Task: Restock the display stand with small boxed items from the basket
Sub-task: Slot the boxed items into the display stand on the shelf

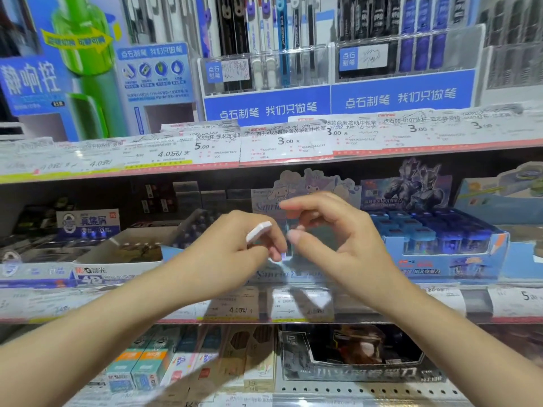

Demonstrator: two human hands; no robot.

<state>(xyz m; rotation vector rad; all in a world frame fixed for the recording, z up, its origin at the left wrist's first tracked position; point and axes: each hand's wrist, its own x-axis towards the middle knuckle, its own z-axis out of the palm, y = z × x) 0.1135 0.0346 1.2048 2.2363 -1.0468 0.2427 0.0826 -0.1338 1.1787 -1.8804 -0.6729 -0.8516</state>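
My left hand [241, 248] is curled around a small white boxed item [258, 232], which sticks out between the fingers. My right hand [332, 236] is beside it, with fingers bent and tips apart near a small clear item at the fingertips; whether it grips that item is unclear. Both hands hover in front of a pastel cartoon display stand [311, 183] on the middle shelf. The inside of the stand is mostly hidden behind my hands. The basket is out of view.
A blue display box of small blue boxed items [435, 233] stands right of the stand. A white open box [123, 254] sits to the left. Price tags line the shelf edges [264, 148]. Pen racks [264, 69] fill the upper shelf, more boxes [352, 353] the lower.
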